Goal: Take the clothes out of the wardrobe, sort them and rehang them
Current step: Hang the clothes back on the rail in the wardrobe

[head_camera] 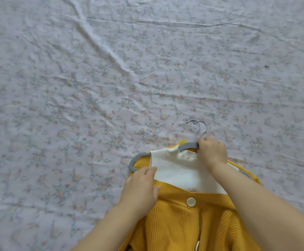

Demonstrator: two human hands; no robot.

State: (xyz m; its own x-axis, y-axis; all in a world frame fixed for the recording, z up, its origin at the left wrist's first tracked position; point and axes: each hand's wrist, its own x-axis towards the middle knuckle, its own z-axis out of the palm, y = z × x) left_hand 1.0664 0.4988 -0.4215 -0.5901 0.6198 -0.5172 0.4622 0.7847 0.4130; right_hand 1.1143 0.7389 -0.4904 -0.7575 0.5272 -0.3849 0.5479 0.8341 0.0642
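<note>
Gripping two grey flocked hangers (187,146) at the neck, just under their silver wire hooks (200,127), the right hand (211,151) has its fingers curled tight, probably to keep the stacked pair from sliding apart. The left hand (140,185) lies on one shoulder of the mustard-yellow ribbed knit cardigan (183,223). Its fingers are almost straight and the thumb is spread along the neckline, seemingly pinning the knit while the hangers are worked. A white smooth-knit top (180,171) sits inside the cardigan. The round cream button (191,202) is fastened, which likely keeps the layers together. Everything rests on the bed's pale floral sheet (93,87), a handy sorting surface. The wardrobe is out of view.
</note>
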